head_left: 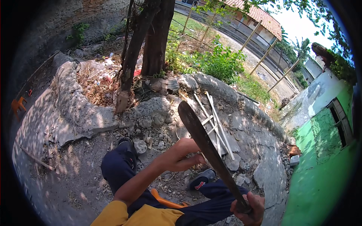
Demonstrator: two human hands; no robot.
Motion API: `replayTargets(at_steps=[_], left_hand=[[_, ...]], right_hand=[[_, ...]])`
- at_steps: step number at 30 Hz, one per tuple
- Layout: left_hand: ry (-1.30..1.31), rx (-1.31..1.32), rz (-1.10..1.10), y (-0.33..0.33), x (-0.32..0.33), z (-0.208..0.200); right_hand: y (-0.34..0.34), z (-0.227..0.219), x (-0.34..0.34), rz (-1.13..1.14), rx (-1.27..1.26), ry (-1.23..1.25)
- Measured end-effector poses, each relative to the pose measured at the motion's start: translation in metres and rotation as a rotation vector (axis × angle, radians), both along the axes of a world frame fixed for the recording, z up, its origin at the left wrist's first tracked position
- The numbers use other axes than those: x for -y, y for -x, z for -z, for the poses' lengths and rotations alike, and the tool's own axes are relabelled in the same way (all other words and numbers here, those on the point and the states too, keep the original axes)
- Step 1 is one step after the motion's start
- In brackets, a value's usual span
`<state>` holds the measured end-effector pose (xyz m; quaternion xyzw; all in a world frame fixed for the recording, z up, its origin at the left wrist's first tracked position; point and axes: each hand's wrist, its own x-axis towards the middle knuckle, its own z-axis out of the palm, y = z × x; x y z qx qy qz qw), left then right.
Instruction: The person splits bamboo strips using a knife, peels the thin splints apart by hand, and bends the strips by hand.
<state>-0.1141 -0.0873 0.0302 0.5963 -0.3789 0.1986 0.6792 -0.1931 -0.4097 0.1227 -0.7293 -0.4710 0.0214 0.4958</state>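
In my right hand (pixel 252 211), low on the right, is the handle end of a machete (pixel 213 153). Its long dark blade slants up and to the left in front of me, with the rounded tip highest. My left hand (pixel 183 153) is closed just behind the blade, with its fingertips partly hidden. A small pale piece shows at those fingertips, too covered to name. Past the blade, several thin pale strips (pixel 221 130) lie crossed on the broken concrete.
Rubble and a low broken concrete rim (pixel 85 115) curve around a tree trunk (pixel 156 41) and dry litter. An orange plastic seat (pixel 166 201) shows between my legs. Another orange stool (pixel 18 105) stands far left. A green wall (pixel 318 165) rises at right.
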Motion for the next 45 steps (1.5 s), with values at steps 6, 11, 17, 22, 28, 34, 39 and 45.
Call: replayTargets(at_steps=[6, 11, 17, 22, 28, 34, 39, 45], left_hand=[[0.040, -0.010, -0.002, 0.002, 0.000, -0.001], [0.008, -0.016, 0.003, 0.003, -0.002, -0.003], [-0.014, -0.035, 0.006, 0.004, -0.004, -0.003], [-0.021, -0.038, 0.003, 0.005, -0.004, -0.004], [-0.023, -0.034, 0.015, 0.005, -0.004, -0.004], [-0.002, -0.042, 0.028, 0.005, -0.003, -0.004], [-0.012, -0.062, 0.037, 0.004, -0.001, -0.001], [0.017, -0.040, 0.043, 0.000, 0.003, -0.010]], right_hand=[[0.002, -0.008, -0.002, 0.024, -0.017, 0.005], [0.005, -0.008, -0.003, 0.058, -0.040, 0.019], [0.006, -0.010, -0.005, 0.056, -0.048, 0.000], [0.007, -0.015, -0.008, 0.065, -0.004, 0.016], [0.009, -0.018, -0.007, 0.075, -0.011, 0.021], [0.016, -0.025, -0.003, 0.135, -0.026, 0.082], [0.025, -0.040, -0.004, 0.198, -0.032, 0.160], [0.024, -0.072, -0.005, 0.219, -0.012, 0.297]])
